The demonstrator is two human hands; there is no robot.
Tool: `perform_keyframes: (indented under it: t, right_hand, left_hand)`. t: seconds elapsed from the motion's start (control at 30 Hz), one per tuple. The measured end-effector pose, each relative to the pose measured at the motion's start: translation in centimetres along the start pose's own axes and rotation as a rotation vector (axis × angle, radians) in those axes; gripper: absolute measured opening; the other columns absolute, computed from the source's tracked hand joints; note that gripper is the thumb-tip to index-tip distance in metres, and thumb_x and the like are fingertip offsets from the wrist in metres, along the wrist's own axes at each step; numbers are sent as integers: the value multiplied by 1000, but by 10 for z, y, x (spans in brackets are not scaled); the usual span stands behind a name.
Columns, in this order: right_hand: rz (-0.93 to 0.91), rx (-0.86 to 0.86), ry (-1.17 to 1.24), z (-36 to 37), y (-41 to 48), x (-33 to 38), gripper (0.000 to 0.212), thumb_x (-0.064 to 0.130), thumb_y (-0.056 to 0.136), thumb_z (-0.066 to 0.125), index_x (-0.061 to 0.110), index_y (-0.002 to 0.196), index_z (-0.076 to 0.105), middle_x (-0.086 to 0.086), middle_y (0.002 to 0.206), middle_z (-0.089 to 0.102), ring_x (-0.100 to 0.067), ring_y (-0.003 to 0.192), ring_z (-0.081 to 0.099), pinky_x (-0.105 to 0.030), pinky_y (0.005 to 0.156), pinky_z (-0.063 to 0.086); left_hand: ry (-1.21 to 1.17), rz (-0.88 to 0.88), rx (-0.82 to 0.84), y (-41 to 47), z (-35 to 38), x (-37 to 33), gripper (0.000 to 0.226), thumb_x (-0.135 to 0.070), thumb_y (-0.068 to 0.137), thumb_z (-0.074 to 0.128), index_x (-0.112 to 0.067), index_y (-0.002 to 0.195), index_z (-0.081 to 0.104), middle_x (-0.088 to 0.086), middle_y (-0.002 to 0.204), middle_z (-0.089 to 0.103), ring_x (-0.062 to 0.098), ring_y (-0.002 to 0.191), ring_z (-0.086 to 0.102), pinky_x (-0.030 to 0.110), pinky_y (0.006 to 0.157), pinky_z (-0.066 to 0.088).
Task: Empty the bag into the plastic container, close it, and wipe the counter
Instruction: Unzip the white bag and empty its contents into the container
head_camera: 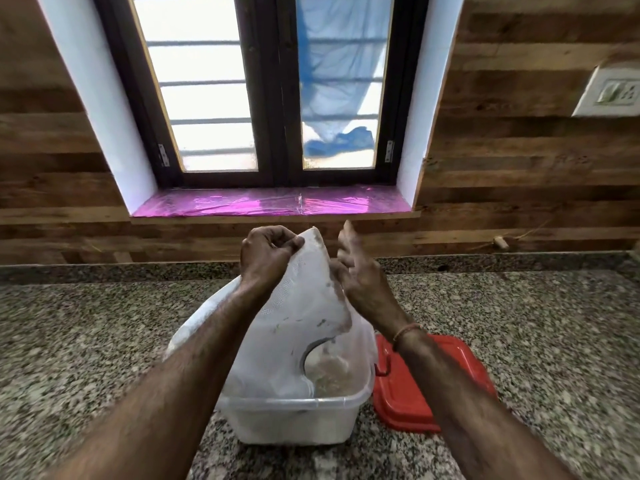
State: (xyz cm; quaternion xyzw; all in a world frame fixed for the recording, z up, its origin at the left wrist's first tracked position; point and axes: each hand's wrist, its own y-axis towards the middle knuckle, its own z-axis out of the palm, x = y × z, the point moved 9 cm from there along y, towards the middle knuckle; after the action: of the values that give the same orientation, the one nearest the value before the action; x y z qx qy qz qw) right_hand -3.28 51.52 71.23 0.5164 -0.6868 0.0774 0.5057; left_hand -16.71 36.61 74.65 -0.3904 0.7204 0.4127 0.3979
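Observation:
A white bag (304,306) hangs upside down over a clear plastic container (294,420) on the granite counter (104,334). My left hand (266,252) pinches the bag's upper corner. My right hand (360,271) is beside the bag's right edge with its fingers spread, touching the bag's side. The bag's mouth with its cut-out handle dips into the container, where pale brownish contents show. The container's red lid (415,393) lies flat on the counter just to its right, partly under my right forearm.
A wood-panel wall and a dark-framed window with a pink-lined sill (270,202) stand behind the counter. A white switch plate (613,91) is on the wall at the right. Speckled granite stretches to both sides of the container.

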Motion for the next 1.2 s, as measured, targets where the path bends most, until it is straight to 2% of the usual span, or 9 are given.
perform_keyframes:
  t: [0.07, 0.17, 0.3, 0.4, 0.57, 0.77, 0.9, 1.07, 1.2]
  right_hand:
    - [-50, -59, 146, -3, 9, 19, 87, 41, 102, 57, 47, 162, -6, 5, 173, 21, -13, 143, 48, -29, 109, 47]
    - [-126, 31, 13, 16, -4, 24, 77, 46, 103, 51, 46, 164, 4, 15, 167, 30, 4, 138, 44, -7, 104, 41]
    - [-62, 176, -333, 36, -37, -28, 43, 42, 106, 49, 36, 148, 55, 9, 149, 61, -12, 140, 54, -44, 119, 36]
    - [83, 326, -611, 34, -42, -67, 44, 52, 106, 41, 29, 122, 75, 7, 149, 61, -15, 149, 44, -50, 121, 28]
    - [87, 67, -86, 0, -5, -29, 62, 55, 97, 60, 33, 153, 47, 8, 129, 73, -10, 117, 69, -22, 93, 56]
    - [164, -20, 283, -6, 15, -26, 13, 17, 91, 75, 14, 79, 70, -1, 77, 69, -13, 73, 59, -39, 68, 49]
    - [305, -112, 421, -10, 7, -49, 18, 7, 99, 66, 12, 82, 66, 2, 69, 62, -9, 61, 55, -34, 64, 51]
    - [-18, -25, -158, 2, 23, -2, 29, 24, 86, 79, 35, 111, 70, 4, 105, 69, -13, 97, 64, -35, 84, 56]
    - [132, 5, -286, -7, 41, -8, 11, 33, 82, 82, 32, 75, 74, 9, 82, 78, -15, 85, 75, -43, 79, 62]
  left_hand:
    - [10, 0, 18, -1, 7, -3, 12, -25, 85, 82, -16, 78, 79, 0, 75, 74, 14, 70, 64, 37, 67, 56]
    - [-29, -9, -7, 1, 7, -7, 13, -26, 87, 81, -16, 78, 78, 1, 78, 75, 19, 76, 70, 39, 70, 58]
    - [-18, 11, -56, 0, 0, -1, 11, -27, 84, 83, -18, 78, 79, -5, 73, 72, 7, 67, 61, 31, 67, 52]
    - [34, 7, -73, -2, -2, 6, 11, -29, 81, 84, -20, 77, 79, -7, 70, 72, 6, 64, 60, 35, 69, 55]
    - [97, -8, 129, -2, 25, 4, 11, -30, 80, 84, -22, 74, 79, -9, 72, 73, 6, 67, 63, 33, 70, 56]
    - [-3, 31, 194, -6, 27, -5, 13, -27, 84, 83, -20, 76, 76, -5, 75, 74, 4, 71, 65, 32, 67, 54]
    - [390, -34, 305, -12, -7, 31, 26, -56, 79, 79, -31, 85, 76, -11, 88, 76, 12, 88, 70, 36, 77, 56]
    - [579, 91, 179, -15, -17, 17, 26, -50, 81, 80, -25, 76, 73, -10, 76, 69, 13, 80, 66, 26, 64, 37]
    - [621, 116, 220, -9, -21, 7, 27, -57, 82, 76, -31, 87, 76, -14, 89, 74, 10, 89, 68, 28, 69, 43]
